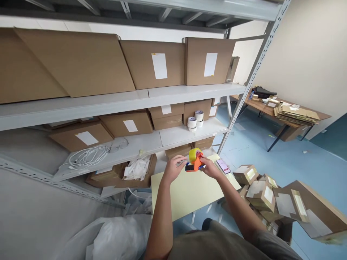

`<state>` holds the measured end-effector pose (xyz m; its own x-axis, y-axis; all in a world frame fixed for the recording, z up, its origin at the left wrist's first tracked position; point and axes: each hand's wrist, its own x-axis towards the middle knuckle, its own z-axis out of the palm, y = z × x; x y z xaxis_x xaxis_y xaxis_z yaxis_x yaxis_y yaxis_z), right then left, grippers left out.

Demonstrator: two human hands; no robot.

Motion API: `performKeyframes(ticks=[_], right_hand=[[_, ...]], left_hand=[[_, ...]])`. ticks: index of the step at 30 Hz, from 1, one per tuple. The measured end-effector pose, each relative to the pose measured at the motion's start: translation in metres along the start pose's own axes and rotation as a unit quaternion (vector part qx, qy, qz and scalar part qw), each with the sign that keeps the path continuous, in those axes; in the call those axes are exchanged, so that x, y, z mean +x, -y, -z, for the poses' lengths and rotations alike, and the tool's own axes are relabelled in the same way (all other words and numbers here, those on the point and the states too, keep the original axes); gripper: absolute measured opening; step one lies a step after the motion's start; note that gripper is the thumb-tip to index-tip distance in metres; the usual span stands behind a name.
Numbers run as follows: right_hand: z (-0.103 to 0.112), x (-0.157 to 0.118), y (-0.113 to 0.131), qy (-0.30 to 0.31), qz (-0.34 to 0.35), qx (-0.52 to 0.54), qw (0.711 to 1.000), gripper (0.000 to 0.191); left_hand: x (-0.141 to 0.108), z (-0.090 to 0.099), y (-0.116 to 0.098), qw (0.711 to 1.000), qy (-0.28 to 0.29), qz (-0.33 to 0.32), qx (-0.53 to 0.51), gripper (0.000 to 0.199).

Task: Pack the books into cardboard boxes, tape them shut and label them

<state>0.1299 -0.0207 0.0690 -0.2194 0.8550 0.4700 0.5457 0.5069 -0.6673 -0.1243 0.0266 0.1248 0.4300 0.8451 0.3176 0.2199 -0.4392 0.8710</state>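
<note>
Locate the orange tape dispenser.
In the head view, the orange tape dispenser is in the right hand, above the pale tabletop, left of the phone.

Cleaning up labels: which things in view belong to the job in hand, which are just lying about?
Likely in the job:
orange tape dispenser, in the right hand
yellow tape roll, on the dispenser
pale yellow tabletop, beneath

Likely just lying about:
smartphone
white tape rolls
coiled white cable
taped cardboard boxes
flattened cardboard
</note>
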Motion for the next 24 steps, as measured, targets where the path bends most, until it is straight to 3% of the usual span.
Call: performKeyframes(ticks=[4,9,17,21,24], right_hand=[[0.009,0.010,0.013,0.041,0.031,0.006,0.999,0.004],[0.025,0.022,0.007,0.071,0.048,0.024,0.996,0.008],[0.041,0.036,-0.020,0.097,0.082,0.053,0.990,0.006],[0.046,0.039,-0.033,0.109,0.088,0.070,0.988,0.008],[0.049,0.039,-0.043,0.098,0.077,0.075,0.989,0.022]], left_hand=[[0.009,0.005,-0.010,0.998,0.059,-0.002,0.009,0.023],[0.025,0.000,-0.016,0.994,0.110,0.013,0.024,0.012],[0.053,-0.016,-0.015,0.996,0.060,0.024,0.054,0.016],[0.065,-0.016,-0.018,0.995,0.080,0.057,0.035,0.024],[0.070,-0.018,-0.020,0.993,0.092,0.079,-0.007,0.034]])
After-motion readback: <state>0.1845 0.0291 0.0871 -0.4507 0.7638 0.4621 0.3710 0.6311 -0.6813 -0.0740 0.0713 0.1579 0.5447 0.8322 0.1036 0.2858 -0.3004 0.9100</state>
